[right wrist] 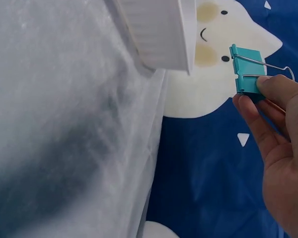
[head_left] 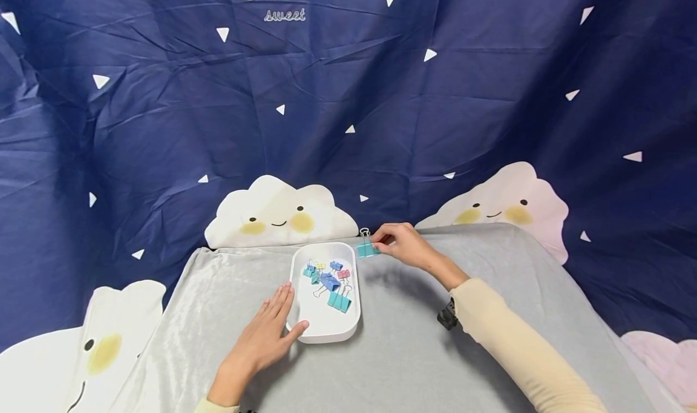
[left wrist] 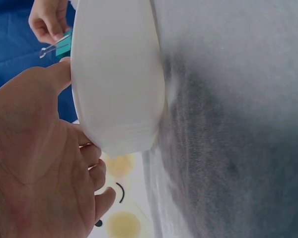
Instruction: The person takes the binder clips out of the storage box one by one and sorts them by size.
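A grey cloth [head_left: 408, 358] is covering the surface nearest the person, and the left hand [head_left: 265, 334] is resting on the left side of a white tray [head_left: 327, 335], fingers extended and thumb spread to the near rim, gripping nothing. Inside the tray, a large teal clip [head_left: 340, 302] is lying nearest, with a blue clip [head_left: 330, 282] just beyond it and a red clip [head_left: 343, 274] and a yellow clip [head_left: 320, 266] sitting farther back. Beside the tray's far right corner, the right hand [head_left: 403, 245] is pinching another teal clip, the raised one [head_left: 368, 250], between thumb and fingers, its wire handles pointing away. Behind everything, a blue curtain [head_left: 381, 98] is hanging, showing smiling clouds.
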Available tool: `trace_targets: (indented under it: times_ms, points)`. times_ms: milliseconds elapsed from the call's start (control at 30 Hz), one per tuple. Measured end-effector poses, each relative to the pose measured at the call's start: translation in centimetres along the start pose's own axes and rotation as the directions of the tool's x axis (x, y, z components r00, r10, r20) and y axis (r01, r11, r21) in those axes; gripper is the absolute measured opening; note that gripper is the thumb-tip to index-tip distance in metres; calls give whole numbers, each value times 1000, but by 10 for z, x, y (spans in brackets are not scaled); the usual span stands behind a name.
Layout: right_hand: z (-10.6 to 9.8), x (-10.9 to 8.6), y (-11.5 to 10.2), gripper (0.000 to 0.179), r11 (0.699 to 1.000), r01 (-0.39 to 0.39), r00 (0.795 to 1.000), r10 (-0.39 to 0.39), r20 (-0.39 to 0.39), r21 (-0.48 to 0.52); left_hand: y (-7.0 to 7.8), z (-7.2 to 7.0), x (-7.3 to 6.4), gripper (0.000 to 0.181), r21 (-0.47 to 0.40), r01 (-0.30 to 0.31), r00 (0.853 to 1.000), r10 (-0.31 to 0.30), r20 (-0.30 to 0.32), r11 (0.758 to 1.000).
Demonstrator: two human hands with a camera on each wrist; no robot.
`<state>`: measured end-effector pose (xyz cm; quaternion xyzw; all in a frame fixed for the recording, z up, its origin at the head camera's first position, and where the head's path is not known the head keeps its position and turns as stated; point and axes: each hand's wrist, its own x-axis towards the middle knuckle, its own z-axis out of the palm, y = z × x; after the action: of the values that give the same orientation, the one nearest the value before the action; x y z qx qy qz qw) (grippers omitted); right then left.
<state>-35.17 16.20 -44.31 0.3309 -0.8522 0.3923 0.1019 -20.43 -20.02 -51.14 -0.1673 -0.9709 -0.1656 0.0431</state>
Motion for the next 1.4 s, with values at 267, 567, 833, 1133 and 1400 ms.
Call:
trace_targets:
  times_ms: [267,567,833,1133,1400]
  points:
    - [0,-8,19,9,996,-71,997,71,-12,-46,-1,2,-1,87,-4,4,1000,-4,4,1000]
    - [0,-13,38,5,983,-175,984,173,-27,-60,-1,1,-2,87,3,9,1000,-9,12,1000]
    - [3,-16,53,5,970,-206,979,205,-17,-132,0,-1,-1,87,8,8,1000,-8,18,1000]
    - [10,-18,65,6,963,-239,971,240,-6,-123,0,-2,0,86,-2,-3,1000,3,5,1000]
    - [16,-22,75,8,950,-283,958,286,7,-130,0,-1,0,86,-5,0,1000,0,14,1000]
